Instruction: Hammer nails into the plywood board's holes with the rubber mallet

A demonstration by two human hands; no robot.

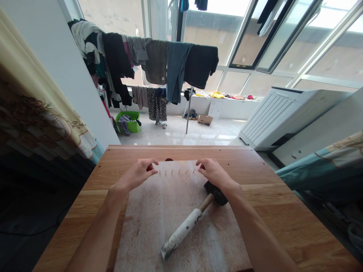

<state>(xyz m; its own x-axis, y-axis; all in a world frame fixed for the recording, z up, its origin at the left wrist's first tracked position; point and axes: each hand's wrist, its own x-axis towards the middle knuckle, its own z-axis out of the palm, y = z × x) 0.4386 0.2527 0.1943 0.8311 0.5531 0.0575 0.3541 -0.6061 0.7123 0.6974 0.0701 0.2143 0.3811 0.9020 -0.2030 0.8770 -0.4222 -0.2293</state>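
Nails point(171, 172) standing in row, far end of board point(141, 223). Left hand point(141, 169) curving, half-spread, at left end; right hand point(210, 170) curling at right end, can't tell if pinching. Hammer point(183, 228) lying nearer.

There's just one camera, worn on the head, looking down over the nearby board point(144, 234) and ahead toward the windows point(210, 32).
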